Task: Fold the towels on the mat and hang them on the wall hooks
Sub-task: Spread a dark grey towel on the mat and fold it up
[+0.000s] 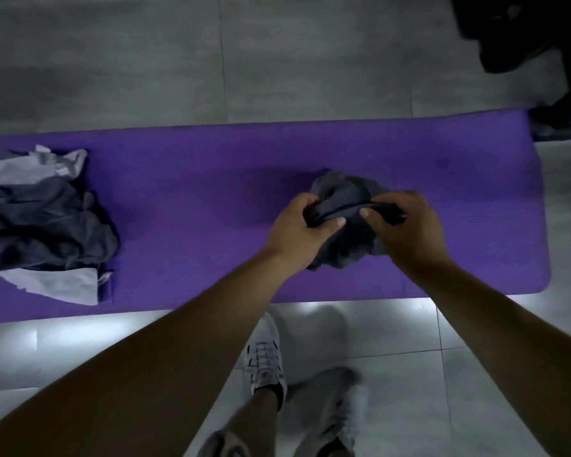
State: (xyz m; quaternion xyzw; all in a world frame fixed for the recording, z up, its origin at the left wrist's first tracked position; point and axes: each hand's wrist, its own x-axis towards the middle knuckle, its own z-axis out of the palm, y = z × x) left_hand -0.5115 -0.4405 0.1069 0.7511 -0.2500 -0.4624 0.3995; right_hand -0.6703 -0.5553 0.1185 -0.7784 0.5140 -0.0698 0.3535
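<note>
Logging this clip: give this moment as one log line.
left hand: grips gray towel | right hand: grips same towel | towel: crumpled, over mat | pile: other towels, mat's left end

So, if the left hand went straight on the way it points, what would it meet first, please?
Probably the bunched dark grey towel that the left hand grips along with the right hand; past it, only bare purple mat shows. Depth is hard to judge from this one view.

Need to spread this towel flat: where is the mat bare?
Bare mat lies between the towel pile at its left end and the bunched towel in the left hand and right hand, and right of that towel. Left end is crowded.
</note>
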